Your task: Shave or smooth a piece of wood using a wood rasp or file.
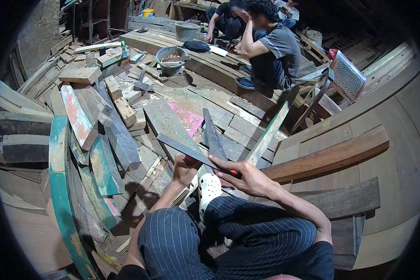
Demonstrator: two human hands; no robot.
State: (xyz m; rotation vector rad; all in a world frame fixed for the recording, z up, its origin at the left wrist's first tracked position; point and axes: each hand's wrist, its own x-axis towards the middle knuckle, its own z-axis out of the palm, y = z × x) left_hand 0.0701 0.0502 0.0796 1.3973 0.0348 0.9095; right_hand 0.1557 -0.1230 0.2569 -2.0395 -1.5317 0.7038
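Note:
My left hand (185,171) is closed around something red, perhaps a handle, mostly hidden by the fist. Just above it a long, flat dark metal blade (181,146) slants down toward my right hand (246,176). My right fingers close at the blade's lower end, and a small red and black piece shows beside them. Beyond the hands a second, tapering dark blade (212,133), like a saw's, points away from me. Its near end sits by my right fingertips. Below the hands is my white clog (210,190). A wide plank (165,123) lies just ahead.
Wood offcuts and painted beams (58,177) crowd the left. A curved brown timber (331,154) and a grey board (345,198) lie right, over large panels. Ahead are a bucket (171,69) and a pink sheet (186,117). A person (277,56) crouches beyond, others behind.

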